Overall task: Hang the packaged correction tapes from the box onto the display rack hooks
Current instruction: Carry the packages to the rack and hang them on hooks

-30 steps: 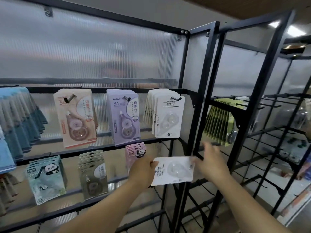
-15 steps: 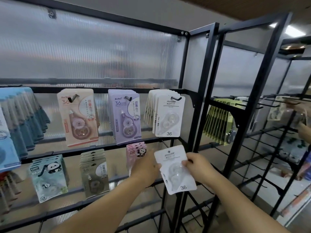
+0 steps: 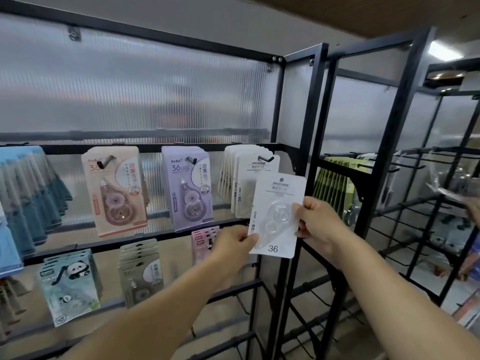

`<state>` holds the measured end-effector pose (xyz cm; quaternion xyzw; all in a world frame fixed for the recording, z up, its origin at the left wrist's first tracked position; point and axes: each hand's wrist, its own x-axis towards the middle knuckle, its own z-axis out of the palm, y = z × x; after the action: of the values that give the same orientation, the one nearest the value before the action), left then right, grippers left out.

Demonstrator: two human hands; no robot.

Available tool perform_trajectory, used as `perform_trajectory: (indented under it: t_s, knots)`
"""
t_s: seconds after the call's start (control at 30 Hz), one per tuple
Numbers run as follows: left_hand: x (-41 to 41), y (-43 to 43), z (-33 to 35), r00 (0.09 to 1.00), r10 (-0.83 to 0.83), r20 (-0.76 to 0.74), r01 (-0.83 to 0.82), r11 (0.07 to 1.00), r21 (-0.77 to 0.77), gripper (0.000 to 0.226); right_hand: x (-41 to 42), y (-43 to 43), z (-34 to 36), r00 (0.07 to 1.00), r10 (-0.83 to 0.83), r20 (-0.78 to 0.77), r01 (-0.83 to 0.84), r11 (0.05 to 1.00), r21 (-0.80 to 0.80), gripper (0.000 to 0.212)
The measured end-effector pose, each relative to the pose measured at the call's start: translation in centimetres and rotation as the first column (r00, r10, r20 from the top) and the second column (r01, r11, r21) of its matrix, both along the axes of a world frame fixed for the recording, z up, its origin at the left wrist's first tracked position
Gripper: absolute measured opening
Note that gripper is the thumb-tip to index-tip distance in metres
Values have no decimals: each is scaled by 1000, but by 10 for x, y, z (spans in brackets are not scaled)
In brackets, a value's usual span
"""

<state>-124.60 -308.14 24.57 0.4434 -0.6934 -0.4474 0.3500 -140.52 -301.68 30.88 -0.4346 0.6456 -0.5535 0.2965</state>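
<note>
2 forearms show, bare from the lower edge up to the wrists (nothing but skin), each ending in a bare hand: left hand (image 3: 233,246), right hand (image 3: 317,224).

A plain pale wall (image 3: 181,19) runs across the far top. Above it at right, a brown slatted ceiling (image 3: 376,14) carries a rectangular light (image 3: 442,51), lit white. The near display rack (image 3: 315,113) is a black metal frame. Its back is a ribbed translucent panel (image 3: 142,94), fixed by a bolt (image 3: 73,35) at top left. A second black frame (image 3: 407,120) stands just beside it on the right, angled away. More open racks (image 3: 446,229) stand farther right. A pale floor (image 3: 428,284) shows at lower right.
</note>
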Motion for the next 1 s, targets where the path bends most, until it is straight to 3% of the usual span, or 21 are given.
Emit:
perform_trajectory:
  t_s: [0.23, 0.43, 0.63, 1.0]
  knots:
    - [0, -11, 38, 997, -23, -73, 16, 996, -91, 19, -4, -20, 35, 998, -42, -40, 40, 998, -50, 32]
    - [-6, -12, 39, 1000, -17, 1, 17, 998, -59, 42, -9, -29, 36, 997, -41, -70, 43, 999, 30, 21]
    - [-6, -11, 41, 1000, -11, -4, 11, 999, -30, 35, -9, -35, 38, 995, -19, -98, 22, 999, 31, 27]
    - [-9, -17, 38, 996, 59, 71, -57, 998, -25, 26, -14, -56, 33, 996, 7, -91, -5, 1000, 22, 17]
